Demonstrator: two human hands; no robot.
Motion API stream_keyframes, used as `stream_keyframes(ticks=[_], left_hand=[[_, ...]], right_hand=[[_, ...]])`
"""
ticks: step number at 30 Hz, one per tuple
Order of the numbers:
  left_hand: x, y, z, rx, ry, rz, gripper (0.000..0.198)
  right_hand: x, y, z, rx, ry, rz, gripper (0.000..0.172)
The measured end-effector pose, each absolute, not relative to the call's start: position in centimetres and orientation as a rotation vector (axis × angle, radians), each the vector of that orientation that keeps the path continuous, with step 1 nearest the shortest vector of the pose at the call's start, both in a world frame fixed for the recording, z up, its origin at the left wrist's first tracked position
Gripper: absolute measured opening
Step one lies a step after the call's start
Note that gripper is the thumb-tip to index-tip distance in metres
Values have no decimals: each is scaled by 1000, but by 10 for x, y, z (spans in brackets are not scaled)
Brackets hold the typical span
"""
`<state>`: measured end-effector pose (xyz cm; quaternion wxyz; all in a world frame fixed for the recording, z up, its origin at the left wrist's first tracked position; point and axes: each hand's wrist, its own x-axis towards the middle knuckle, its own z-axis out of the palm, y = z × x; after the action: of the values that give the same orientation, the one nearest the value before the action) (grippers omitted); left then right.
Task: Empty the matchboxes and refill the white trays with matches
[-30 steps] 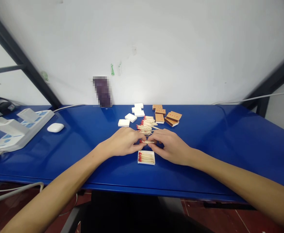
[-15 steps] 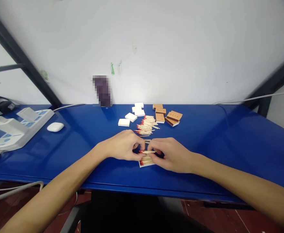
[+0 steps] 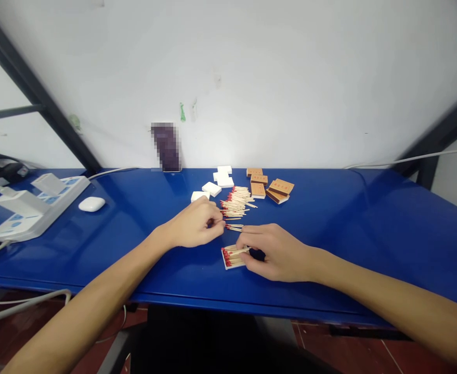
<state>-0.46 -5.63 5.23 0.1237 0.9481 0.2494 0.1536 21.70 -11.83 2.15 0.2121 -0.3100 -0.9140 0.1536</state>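
A small white tray [image 3: 228, 266] holds red-headed matches on the blue table. Over its right end is my right hand [image 3: 277, 253], thumb and forefinger closed on a match that lies above the others. My left hand [image 3: 199, 223] is at the left edge of the loose match pile [image 3: 236, 201], its fingers curled together; whatever is between the fingertips is too small to make out. A few separate matches [image 3: 234, 227] lie between the pile and the tray.
White box pieces [image 3: 224, 180] lie behind the pile, brown matchboxes [image 3: 258, 190] to its right. At the left are a white rounded case [image 3: 91, 204] and a power strip [image 3: 37, 223]. A pixelated dark object [image 3: 168, 148] leans on the wall.
My left hand has moved away from the tray, up and left to the loose matches. My right hand has stayed at the tray with a match. The view has shifted slightly.
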Motion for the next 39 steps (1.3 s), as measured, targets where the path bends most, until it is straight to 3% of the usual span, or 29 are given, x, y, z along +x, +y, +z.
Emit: stream_keyframes(ticks=[7, 14, 29, 39], left_hand=[[-8, -56, 49, 2674, 734, 333, 18], [-10, -55, 49, 2565, 684, 193, 27], [-11, -54, 51, 2563, 672, 139, 24], [-10, -54, 47, 2584, 681, 175, 25]], right_hand=[[217, -118, 22, -833, -2549, 431, 11], [217, -119, 24, -822, -2549, 406, 14], [218, -117, 22, -833, -2562, 418, 11], [219, -115, 21, -741, -2586, 413, 17]])
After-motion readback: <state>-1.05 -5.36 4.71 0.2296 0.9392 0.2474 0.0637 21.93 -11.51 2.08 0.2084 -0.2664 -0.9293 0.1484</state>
